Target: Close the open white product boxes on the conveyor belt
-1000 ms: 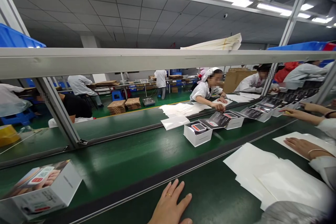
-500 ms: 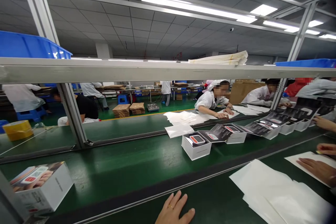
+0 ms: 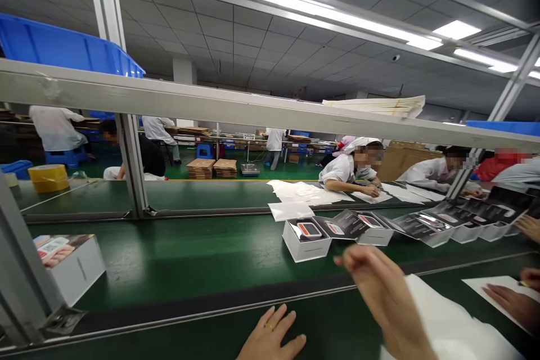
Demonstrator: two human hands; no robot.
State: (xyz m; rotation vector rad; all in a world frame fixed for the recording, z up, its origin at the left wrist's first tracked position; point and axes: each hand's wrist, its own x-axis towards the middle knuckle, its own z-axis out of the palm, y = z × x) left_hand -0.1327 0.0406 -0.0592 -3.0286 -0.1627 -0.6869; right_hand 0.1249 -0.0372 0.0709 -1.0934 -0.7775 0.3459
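My left hand [image 3: 270, 338] lies flat on the green table at the bottom edge, fingers spread, a ring on one finger, holding nothing. My right hand [image 3: 377, 284] is raised above the table in a white sleeve, blurred by motion, its fingertips pointing left. It hangs just in front of an open white box [image 3: 306, 241] with a red and black device inside, which stands on the green conveyor belt [image 3: 189, 259]. I cannot make out whether the right fingers hold anything.
A row of open boxes [image 3: 426, 228] runs right along the belt. A closed white box [image 3: 71, 265] stands at the left beside a metal post [image 3: 21, 259]. A co-worker's hand [image 3: 508, 299] rests on a white sheet at the right. A grey shelf rail [image 3: 253, 109] crosses overhead.
My right hand has come up into view from the lower right, towards the open box. The view has turned left, and my left hand has stayed flat.
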